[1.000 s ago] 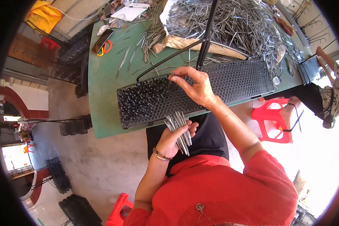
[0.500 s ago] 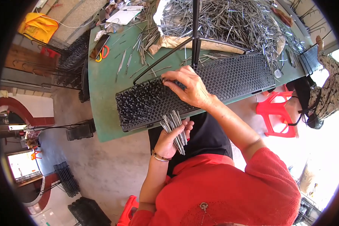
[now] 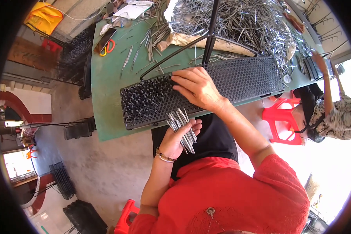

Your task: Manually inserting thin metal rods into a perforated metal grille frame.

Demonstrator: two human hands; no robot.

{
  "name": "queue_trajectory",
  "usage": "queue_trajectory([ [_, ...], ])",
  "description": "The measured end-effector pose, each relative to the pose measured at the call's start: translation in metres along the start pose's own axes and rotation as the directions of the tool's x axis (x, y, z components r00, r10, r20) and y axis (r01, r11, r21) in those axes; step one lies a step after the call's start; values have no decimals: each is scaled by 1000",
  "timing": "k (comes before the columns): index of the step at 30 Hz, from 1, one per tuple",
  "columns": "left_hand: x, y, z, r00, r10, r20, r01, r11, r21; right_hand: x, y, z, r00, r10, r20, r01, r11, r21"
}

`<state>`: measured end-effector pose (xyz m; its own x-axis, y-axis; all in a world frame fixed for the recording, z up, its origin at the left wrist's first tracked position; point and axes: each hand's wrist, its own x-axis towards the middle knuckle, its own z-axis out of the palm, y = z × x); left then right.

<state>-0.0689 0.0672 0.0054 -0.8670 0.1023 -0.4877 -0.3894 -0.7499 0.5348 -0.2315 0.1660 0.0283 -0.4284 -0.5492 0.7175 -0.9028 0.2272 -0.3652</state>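
Observation:
My left hand (image 3: pixel 171 142) is closed around a bundle of thin grey metal rods (image 3: pixel 188 137), just off the table's near edge. Before me lies a long black tray (image 3: pixel 245 80) full of small round holes. Its left part is packed with upright rods (image 3: pixel 142 102), while the right part shows bare holes. Over the boundary between the two, my right hand (image 3: pixel 199 89) rests with bent fingers pressed together at the tray's surface. Whatever those fingertips pinch is hidden under them.
A black metal stand (image 3: pixel 210 41) rises behind the tray. Beyond it a large heap of rods (image 3: pixel 241 23) lies on paper. Scissors (image 3: pixel 110 46) and a phone (image 3: pixel 106 39) lie at the left of the green table (image 3: pixel 109 89). At right, a co-worker's arm (image 3: pixel 325 78) reaches past a red stool (image 3: pixel 279 119).
My right hand has settled lower onto the tray, its fingers closer together. The left hand stays nearly in place with its bundle. The co-worker's arm has come up at the right.

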Motion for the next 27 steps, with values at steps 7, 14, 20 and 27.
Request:
queue_trajectory([
  [7,1,5,0,998,32,53,-33,999,17,-20,-19,-26,769,395,502,-600,718,353],
  [14,3,2,8,999,22,33,-24,998,50,-26,-13,-30,549,517,657,-836,336,434],
  [20,2,1,7,997,-14,71,7,996,85,-22,-14,-34,510,472,719,-856,363,369],
  [27,6,1,19,997,37,69,-40,998,38,-22,-10,-47,548,506,666,-835,377,401],
])
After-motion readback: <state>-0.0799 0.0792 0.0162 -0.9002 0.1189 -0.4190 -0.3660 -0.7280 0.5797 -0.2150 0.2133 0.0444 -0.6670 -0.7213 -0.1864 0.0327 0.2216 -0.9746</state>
